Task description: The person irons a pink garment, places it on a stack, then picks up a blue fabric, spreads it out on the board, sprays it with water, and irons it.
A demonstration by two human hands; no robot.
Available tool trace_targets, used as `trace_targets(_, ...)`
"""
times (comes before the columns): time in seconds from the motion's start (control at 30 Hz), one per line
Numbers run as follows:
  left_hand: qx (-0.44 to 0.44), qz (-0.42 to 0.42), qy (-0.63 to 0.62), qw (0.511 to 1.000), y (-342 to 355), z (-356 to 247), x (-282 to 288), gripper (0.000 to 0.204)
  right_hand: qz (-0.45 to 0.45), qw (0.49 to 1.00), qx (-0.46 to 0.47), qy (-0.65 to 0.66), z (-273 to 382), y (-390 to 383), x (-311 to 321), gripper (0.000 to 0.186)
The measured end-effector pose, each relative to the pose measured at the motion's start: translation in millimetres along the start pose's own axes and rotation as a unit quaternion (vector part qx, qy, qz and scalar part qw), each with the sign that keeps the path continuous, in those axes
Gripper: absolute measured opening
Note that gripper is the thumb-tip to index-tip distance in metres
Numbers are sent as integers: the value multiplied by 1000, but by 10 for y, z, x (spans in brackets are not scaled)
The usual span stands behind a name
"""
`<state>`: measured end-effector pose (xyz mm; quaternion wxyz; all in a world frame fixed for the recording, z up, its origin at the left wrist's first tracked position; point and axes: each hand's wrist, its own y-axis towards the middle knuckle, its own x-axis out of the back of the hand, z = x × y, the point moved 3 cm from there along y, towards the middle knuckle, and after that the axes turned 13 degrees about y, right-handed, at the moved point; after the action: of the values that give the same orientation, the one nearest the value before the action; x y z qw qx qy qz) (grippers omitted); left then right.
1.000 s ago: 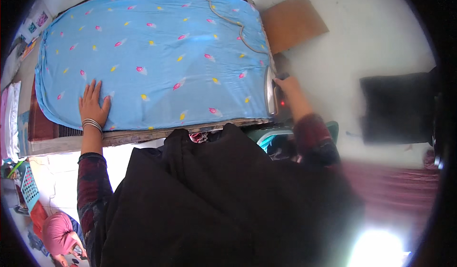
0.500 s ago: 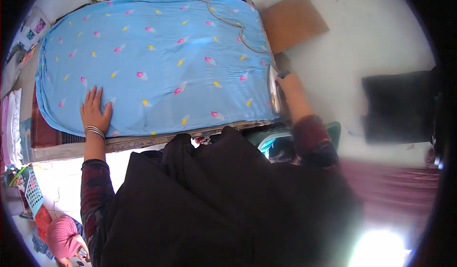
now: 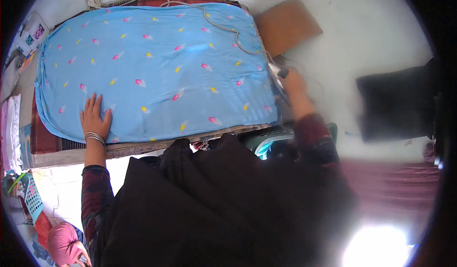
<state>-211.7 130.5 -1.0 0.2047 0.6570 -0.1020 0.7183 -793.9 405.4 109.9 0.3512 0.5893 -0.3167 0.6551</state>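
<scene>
Now, left hand (image 3: 96, 118): I see it lying flat, palm down, fingers extended, on the blue cloth's (image 3: 157, 72) near left part.
Right hand (image 3: 296, 87): I see it wrapped around the handle of the iron (image 3: 274, 74).
Iron: at the cloth's right edge.
Cord (image 3: 218, 25): trails across the cloth's far right part.

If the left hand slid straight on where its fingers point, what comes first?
Sliding over the light-blue cloth printed in pink and yellow, the left hand would probably meet the thin beige power cord by its far edge first; depth there is unclear.
</scene>
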Motion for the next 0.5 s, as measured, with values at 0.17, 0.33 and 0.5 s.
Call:
trace_targets(0.17,5,18,2,1000,18,-24,37,59,93,967,99,216,815,-140,124,55)
trace_targets(0.33,-5,15,-5,1000,43,-39,33,59,183,953,176,164,1567,-869,-463,55)
trace_targets(0.5,-3,11,-15,1000,-4,19,-6,60,156,974,7,161,1243,-699,-279,58)
